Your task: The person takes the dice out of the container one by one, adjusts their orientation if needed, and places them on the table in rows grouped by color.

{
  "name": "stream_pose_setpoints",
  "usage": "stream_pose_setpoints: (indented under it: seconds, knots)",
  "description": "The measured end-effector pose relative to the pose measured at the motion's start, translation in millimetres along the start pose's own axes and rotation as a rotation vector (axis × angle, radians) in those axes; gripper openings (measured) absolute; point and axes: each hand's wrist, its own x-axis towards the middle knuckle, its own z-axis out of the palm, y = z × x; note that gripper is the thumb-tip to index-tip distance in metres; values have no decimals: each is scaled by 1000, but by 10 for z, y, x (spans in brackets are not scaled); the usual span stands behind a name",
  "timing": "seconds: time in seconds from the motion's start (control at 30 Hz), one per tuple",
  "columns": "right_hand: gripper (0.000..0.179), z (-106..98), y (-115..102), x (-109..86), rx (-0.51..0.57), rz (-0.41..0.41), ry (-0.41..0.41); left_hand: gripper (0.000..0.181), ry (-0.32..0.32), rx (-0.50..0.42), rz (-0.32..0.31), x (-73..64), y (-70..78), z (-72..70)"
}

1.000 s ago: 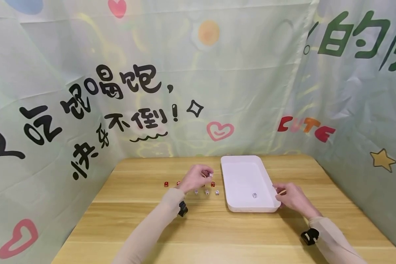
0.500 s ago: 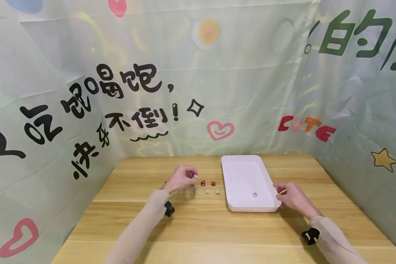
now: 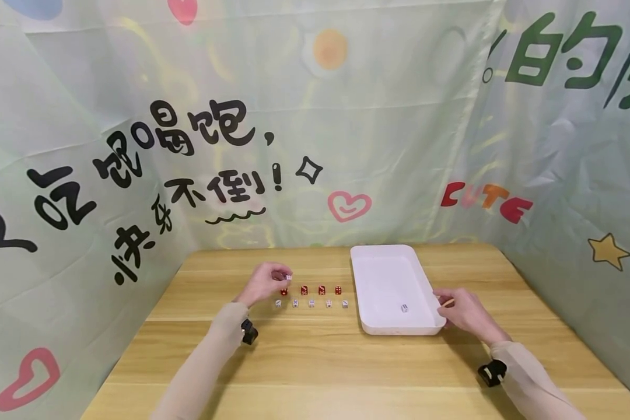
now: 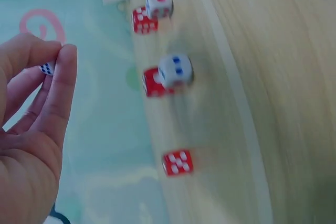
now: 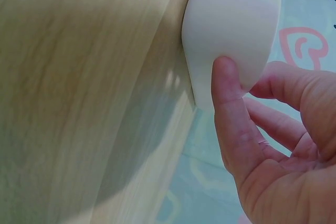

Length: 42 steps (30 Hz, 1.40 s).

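Observation:
My left hand (image 3: 262, 284) pinches a white die (image 3: 289, 277) between thumb and fingers, raised over the left end of a row of red dice. Blue pips show on that die (image 4: 47, 68) in the left wrist view, where the fingers cover most of it. Below the hand, a red die (image 3: 284, 291) is partly in view. Nearer the front runs a row of white dice, among them one white die (image 3: 311, 303) at mid-row. My right hand (image 3: 464, 312) grips the right edge of a white tray (image 3: 399, 330), thumb and fingers on either side of its wall (image 5: 231, 19).
One white die (image 3: 405, 308) lies inside the tray, toward its front. The wooden table (image 3: 315, 361) ends at a printed cloth (image 3: 273, 233) hung behind and on both sides. Both wrists carry small black cameras.
My left hand has moved left along the red row with the white die, uncovering more dice on its right. The right hand stays at the tray, and the die inside lies still.

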Motion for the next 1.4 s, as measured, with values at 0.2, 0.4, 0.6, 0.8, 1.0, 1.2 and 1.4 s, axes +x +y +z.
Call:
stream_pose_setpoints:
  seconds: [0.2, 0.4, 0.6, 0.8, 1.0, 1.2, 1.4]
  knots:
    - [46, 8, -5, -4, 7, -12, -4, 24, -20, 13, -50, -67, -148, -181]
    - [47, -7, -10, 5, -1, 1, -2, 24, -142, 152, -99, -134, -228, -317]
    - [47, -9, 5, -3, 3, -9, -5, 18, -248, 288, -75, -182, -302, -343]
    - [48, -14, 9, 6, 6, -12, -1, 21, -277, 345, -89, -199, -315, -322]
    - [47, -16, -4, 19, 0, 4, -6, 20, -284, 386, -115, -205, -309, -314]
    - [47, -11, -2, 22, -2, 7, -6, 21, -276, 392, -143, -214, -328, -327]
    - [47, -10, 1, 13, 1, 11, -10, 21, -290, 383, -139, -216, -335, -349]
